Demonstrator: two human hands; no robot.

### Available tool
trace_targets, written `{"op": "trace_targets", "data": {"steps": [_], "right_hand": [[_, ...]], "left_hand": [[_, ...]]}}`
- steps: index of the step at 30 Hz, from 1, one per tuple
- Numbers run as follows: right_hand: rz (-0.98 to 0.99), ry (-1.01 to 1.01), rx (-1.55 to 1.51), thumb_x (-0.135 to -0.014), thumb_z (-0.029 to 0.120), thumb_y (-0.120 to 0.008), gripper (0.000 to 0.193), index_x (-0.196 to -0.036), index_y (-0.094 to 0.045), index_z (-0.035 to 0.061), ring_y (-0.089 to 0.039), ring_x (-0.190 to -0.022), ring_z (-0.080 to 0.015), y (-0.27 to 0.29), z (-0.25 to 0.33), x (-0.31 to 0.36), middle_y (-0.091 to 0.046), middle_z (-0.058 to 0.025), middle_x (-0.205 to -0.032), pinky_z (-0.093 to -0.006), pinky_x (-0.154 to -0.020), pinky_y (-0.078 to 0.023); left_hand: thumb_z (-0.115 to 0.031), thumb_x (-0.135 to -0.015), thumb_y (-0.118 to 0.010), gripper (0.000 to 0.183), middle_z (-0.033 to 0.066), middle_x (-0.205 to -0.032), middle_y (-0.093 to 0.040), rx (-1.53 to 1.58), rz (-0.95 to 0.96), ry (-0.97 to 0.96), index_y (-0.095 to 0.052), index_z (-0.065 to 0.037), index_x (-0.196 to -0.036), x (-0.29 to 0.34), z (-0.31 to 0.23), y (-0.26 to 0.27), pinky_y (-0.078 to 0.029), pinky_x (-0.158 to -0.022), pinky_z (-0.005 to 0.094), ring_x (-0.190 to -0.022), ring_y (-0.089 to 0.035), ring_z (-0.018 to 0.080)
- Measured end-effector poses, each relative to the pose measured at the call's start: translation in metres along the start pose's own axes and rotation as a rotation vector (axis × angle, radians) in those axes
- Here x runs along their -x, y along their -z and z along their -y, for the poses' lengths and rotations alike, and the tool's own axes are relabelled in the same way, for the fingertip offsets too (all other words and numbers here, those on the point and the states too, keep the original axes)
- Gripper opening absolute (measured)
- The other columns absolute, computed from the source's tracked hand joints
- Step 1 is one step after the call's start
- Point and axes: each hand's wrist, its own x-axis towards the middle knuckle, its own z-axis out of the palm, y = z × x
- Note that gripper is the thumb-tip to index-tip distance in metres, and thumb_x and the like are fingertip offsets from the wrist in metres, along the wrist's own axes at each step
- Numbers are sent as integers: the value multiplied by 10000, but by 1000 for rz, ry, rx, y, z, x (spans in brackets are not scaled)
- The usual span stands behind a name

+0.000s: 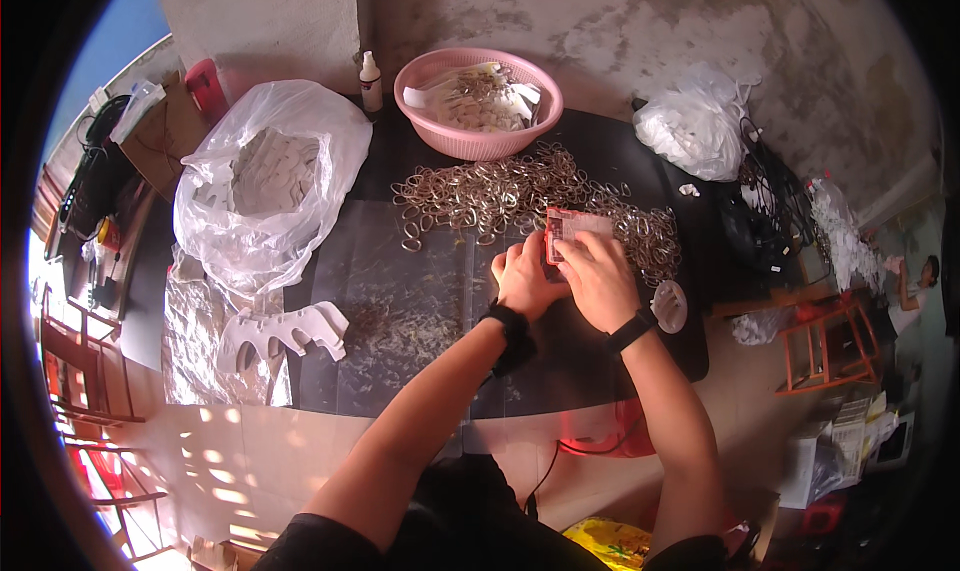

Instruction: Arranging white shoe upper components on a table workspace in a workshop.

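Both hands are around a small flat box [585, 223] with red edges and a pale printed top. My left hand [527, 279] has its fingers curled at the box's near left corner. My right hand [600, 279] lies over the near right side, its fingers bent on the top face. What the fingertips press underneath is hidden. Just beyond the box, a heap of oval metal rings [500, 193] spreads across the black table [410, 366]. A flat white oval piece [670, 307] lies beside my right wrist.
A pink basket [480, 147] of white pieces and rings stands at the back, next to a spray bottle [370, 81]. To the left are an open plastic bag [335, 136] of white pieces and a curved white cutout [285, 329]. Another plastic bag [695, 126] sits back right.
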Motion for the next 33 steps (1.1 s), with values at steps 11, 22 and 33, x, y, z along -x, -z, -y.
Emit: {"op": "trace_targets", "data": {"steps": [11,22,33], "right_hand": [[44,-22,26,-813,175,-580,261,-1066,-591,113,-490,-978,-344,-4,0,-1,-536,-113,-1105,-418,-871,-412],[46,-151,107,-804,229,-586,312,-1074,-576,73,-463,-1051,-357,-5,27,-3,-519,-153,-1143,-419,-921,-372],[402,-280,-1107,-794,254,-645,557,-1224,-407,-8,-562,-921,-380,-57,233,17,-520,-276,-1091,-409,-791,-454]], "left_hand": [[-300,-594,-757,877,106,-1176,-511,-99,-119,-51,-320,-32,-1305,20,-15,12,-270,-957,453,-1152,-418,283],[-224,-888,-543,264,76,-782,-637,442,441,28,-628,17,-955,122,-23,148,-459,-691,274,-738,-594,131],[-94,-726,-668,172,140,-1100,-561,-220,-70,-234,-571,-30,-854,227,53,252,-427,-835,395,-1004,-527,325]]}}
